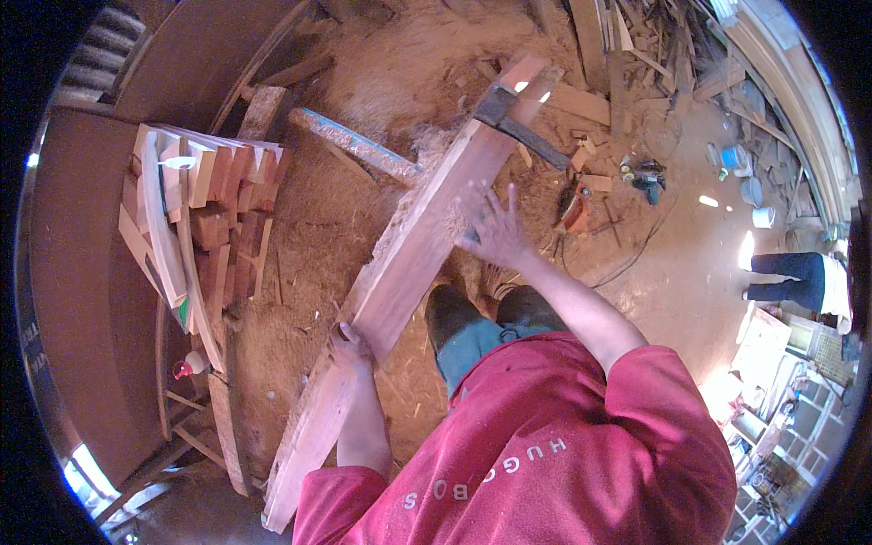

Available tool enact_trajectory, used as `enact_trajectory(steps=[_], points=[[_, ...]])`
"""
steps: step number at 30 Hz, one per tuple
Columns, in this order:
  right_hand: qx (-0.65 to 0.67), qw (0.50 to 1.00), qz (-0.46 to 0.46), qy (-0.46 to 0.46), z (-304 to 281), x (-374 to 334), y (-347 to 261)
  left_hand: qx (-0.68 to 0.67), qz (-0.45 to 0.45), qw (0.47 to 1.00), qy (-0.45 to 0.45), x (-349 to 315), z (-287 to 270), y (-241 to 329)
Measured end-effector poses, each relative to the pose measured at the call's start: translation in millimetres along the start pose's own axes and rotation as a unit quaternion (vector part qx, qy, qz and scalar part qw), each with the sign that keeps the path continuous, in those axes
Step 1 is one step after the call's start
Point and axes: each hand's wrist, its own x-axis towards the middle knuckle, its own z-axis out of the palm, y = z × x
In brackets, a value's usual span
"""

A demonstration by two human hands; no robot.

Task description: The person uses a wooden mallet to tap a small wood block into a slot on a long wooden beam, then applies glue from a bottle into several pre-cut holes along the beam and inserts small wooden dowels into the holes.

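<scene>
Beam under hands, right contact unclear.

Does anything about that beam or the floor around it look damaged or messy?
Yes. The long beam looks ragged along part of its left edge, beyond the left hand, as if chipped, unlike its smoother broad face. Loose wood scraps also litter the floor, which looks untidy.

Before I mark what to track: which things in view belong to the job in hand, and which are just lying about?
Likely in the job:
long plank, left hand on it, right hand spread at it
dark bar at its far end, perhaps

Seemingly lying about:
stacked boards
red-and-white bottle
blue bucket
wood offcut
</scene>
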Motion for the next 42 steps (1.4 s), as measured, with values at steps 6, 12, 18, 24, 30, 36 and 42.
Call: enact_trajectory(steps=[6, 12, 18, 24, 30, 36, 42], points=[[-0.046, 0.998, -0.036, -0.031, 5, 28, 33, 0.014, 0.010, 1.000, -0.018, -4, -10, 13], [-0.021, 0.985, -0.154, -0.072, -5, 23, 26, 0.008, 0.000, 1.000, -0.007, -2, -8, 6], [-0.031, 0.983, -0.178, -0.043, -7, 7, 25, -0.001, 0.015, 0.999, 0.030, -6, -5, 8], [-0.028, 0.988, -0.146, -0.046, -3, -3, 11, 0.011, 0.009, 1.000, 0.013, -2, -6, 5], [-0.051, 0.988, -0.145, -0.020, 4, -13, 6, 0.015, -0.004, 1.000, -0.008, 0, -7, 10], [-0.011, 0.990, -0.142, 0.000, -2, -2, -7, 0.028, -0.012, 1.000, -0.003, 4, 0, 1], [-0.014, 0.994, -0.109, -0.018, 6, -3, -11, 0.020, -0.001, 1.000, 0.019, 3, 2, -2]])
